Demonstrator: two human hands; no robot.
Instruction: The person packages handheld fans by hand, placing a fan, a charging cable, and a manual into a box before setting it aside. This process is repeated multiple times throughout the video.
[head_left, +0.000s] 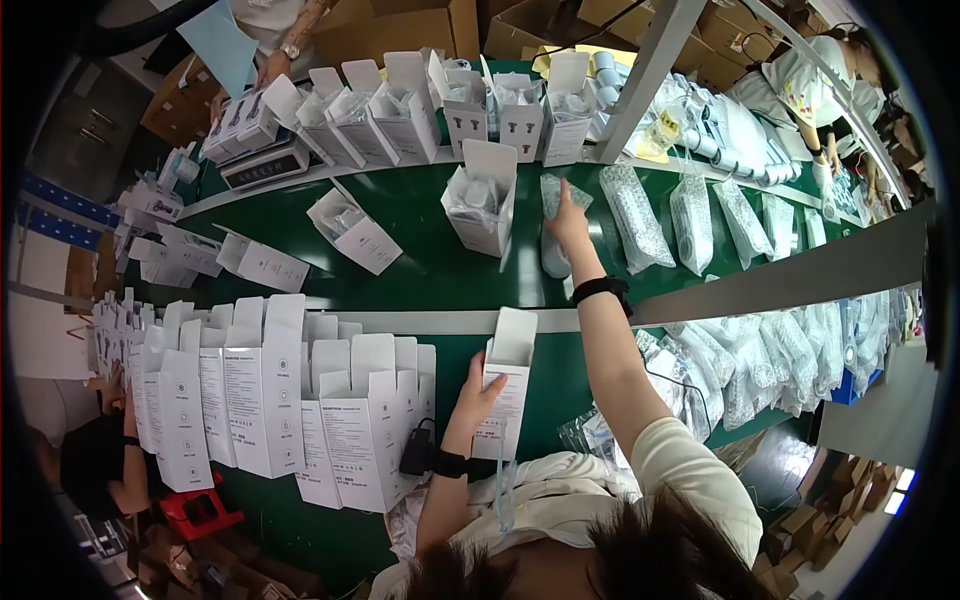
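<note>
Tabletop [558,372]: solid green. Open carton [512,402]: white, dark printed lines. Bubble-wrapped packs [636,222]: translucent whitish, dotted. Wristbands [600,288]: black. Sleeve [692,478]: plain cream.

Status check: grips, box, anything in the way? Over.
Left grip holding open white box. Right grip on bubble-wrapped package. Pale rail between both grips, right arm across it.
</note>
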